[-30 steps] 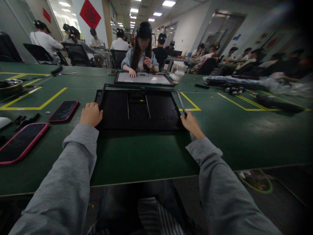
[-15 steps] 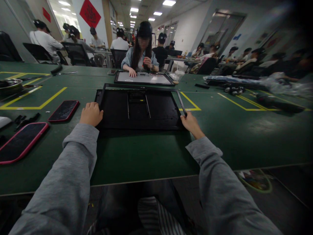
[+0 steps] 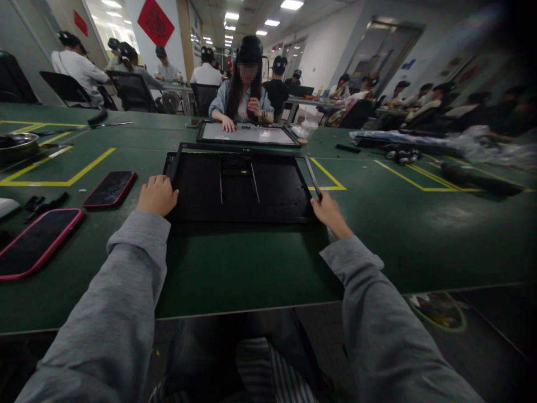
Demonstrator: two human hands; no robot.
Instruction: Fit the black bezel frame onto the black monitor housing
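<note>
A black monitor bezel, an open rectangular frame, is tilted with its far edge raised. Through it shows a black monitor back cover with two metal rails in its middle. My left hand is closed around the left side, its fingertips hidden behind the frame. On the opposite side, my right hand pinches the bezel's right bar near its lower corner. Whether the bezel's near edge touches the cover, I cannot tell.
Across the green table, a co-worker rests a hand on a display panel. A plastic cup stands beside it. Two red-edged phones lie left, near a metal bowl. Plastic wrap lies right.
</note>
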